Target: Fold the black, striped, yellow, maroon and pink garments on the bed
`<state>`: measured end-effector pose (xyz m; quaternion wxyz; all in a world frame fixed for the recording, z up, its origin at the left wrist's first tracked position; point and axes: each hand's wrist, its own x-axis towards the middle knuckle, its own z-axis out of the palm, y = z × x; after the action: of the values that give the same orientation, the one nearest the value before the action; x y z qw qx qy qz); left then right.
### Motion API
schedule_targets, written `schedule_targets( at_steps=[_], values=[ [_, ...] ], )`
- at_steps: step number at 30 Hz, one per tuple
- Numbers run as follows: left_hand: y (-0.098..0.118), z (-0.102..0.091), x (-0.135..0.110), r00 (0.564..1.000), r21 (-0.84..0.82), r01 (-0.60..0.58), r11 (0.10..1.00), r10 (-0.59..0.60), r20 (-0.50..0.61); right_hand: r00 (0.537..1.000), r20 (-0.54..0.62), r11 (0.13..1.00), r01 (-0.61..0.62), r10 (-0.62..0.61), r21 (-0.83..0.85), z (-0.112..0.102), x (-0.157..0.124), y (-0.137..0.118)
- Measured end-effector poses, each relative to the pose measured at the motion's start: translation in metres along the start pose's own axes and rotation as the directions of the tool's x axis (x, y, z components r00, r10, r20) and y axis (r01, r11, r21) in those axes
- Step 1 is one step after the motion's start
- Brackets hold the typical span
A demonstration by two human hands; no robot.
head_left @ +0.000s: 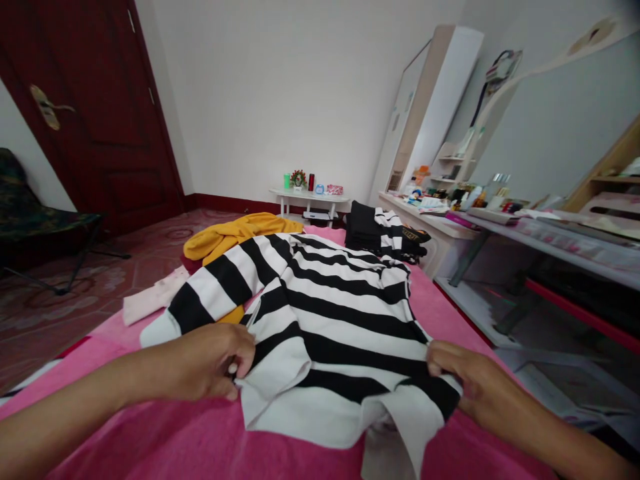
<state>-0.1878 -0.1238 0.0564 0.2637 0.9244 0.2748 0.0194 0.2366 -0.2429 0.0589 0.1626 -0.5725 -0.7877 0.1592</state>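
A black-and-white striped sweater lies spread over a pink bed cover, its hem toward me and one sleeve stretched out to the left. My left hand is closed on the sweater's left side edge near the hem. On the opposite side edge, my right hand pinches the fabric just above the hem. Between the hands the hem is lifted and partly folded, with a flap hanging down at the lower right. The sweater's far right sleeve is not clearly visible.
Yellow clothing and a pale pink garment lie beyond the left sleeve. Folded dark clothes are stacked at the bed's far right. A cluttered dressing table stands right, a small white table at the back, a folding chair left.
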Motion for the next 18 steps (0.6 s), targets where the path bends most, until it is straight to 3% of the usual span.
schedule_targets(
  at_steps=[2,4,7,10,14,18],
  values=[
    [0.001,-0.01,-0.002,0.99,-0.134,0.109,0.985,-0.095,0.106,1.0,-0.002,1.0,-0.001,0.001,0.03,-0.006,-0.004,0.006],
    [0.002,-0.017,0.0,0.984,-0.197,0.15,0.969,-0.127,0.125,1.0,0.019,0.999,-0.013,0.012,0.052,-0.006,-0.008,0.012],
    [-0.001,-0.017,0.012,0.993,-0.075,0.05,0.996,-0.058,-0.101,0.996,0.085,0.996,-0.021,0.014,0.081,-0.001,-0.013,0.012],
    [-0.006,-0.009,0.03,0.957,0.198,-0.074,0.977,0.126,-0.263,0.993,0.115,0.996,-0.014,0.003,0.092,0.004,-0.014,0.004],
    [-0.009,-0.002,0.052,0.941,0.418,-0.202,0.886,0.294,-0.168,0.994,0.111,0.995,-0.007,-0.004,0.102,0.006,-0.011,-0.001],
    [-0.006,-0.013,0.058,0.935,0.443,-0.267,0.856,0.342,-0.099,1.0,0.019,0.998,-0.017,0.016,0.052,0.008,-0.01,0.008]
  ],
)
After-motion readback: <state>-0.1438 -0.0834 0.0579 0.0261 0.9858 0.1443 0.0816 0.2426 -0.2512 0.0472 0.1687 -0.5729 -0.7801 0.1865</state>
